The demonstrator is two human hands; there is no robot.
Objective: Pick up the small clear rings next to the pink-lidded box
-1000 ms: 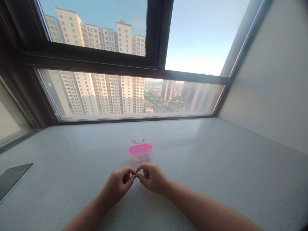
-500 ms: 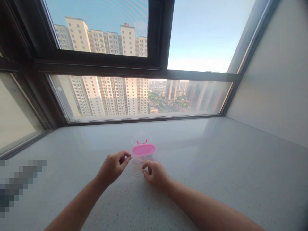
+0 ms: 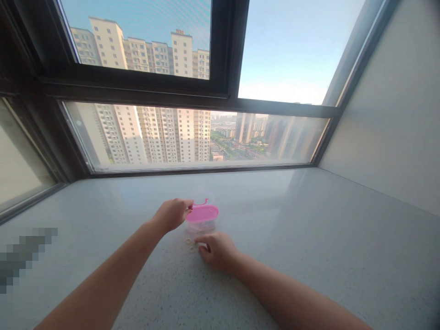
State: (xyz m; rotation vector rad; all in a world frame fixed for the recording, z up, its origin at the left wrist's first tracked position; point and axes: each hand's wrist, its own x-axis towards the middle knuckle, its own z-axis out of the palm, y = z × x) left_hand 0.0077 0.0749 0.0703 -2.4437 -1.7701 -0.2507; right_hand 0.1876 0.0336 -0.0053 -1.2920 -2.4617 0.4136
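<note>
A small clear box with a pink rim (image 3: 202,213) stands on the pale speckled sill, its transparent lid with a pink handle (image 3: 201,203) tipped back behind it. My left hand (image 3: 173,214) is at the box's left rim, fingertips pinched together over the edge. A tiny dark spot shows at those fingertips, too small to name. In front of the box lie a few small pale rings (image 3: 192,250). My right hand (image 3: 218,250) rests low beside them, index finger stretched toward the rings and thumb apart from it; nothing shows between them.
The speckled stone sill (image 3: 292,256) spreads around the box. Behind it runs a dark window frame (image 3: 206,170) with tall buildings outside, and a white wall (image 3: 388,137) rises on the right. A blurred-out patch (image 3: 20,261) covers something at the left edge.
My left hand has moved forward and right, from beside the box to over its left rim. My right index finger has straightened toward the rings. The view has shifted slightly.
</note>
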